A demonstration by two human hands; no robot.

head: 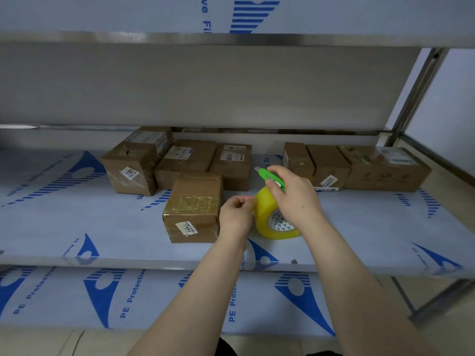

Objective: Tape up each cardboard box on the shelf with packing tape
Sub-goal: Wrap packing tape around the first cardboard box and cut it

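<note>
Head camera, looking down over two bare forearms that reach across the lower shelf (pixel 180 299), blue-printed protective film on it, and on to the middle shelf (pixel 77 214). Both hands meet at the roll of yellow packing tape (pixel 266 214), which stands on its edge on the film near the front. The left hand (pixel 235 217) is curled up tight, fingertips pinched against the roll's left rim, though whether a loose tape end is between them cannot be told. The right hand (pixel 293 196) comes over the top of the roll and grips a green cutter (pixel 272 179), its tip pointing up and away to the left. Just left of the left hand, touching it or very nearly, sits the nearest box (pixel 194 209), shiny tape already across its top and a white label on its front face. Behind it, a cluster of three boxes: a tall box (pixel 131 165) with a label reading 1107, a flat box (pixel 185 163) and a labelled box (pixel 232 165), packed close together. Further right, past the cutter, a row of three more boxes (pixel 359 168) stands side by side near the back edge. Above it all, the upper shelf (pixel 205 38), and a metal upright (pixel 416 91) at far right.
</note>
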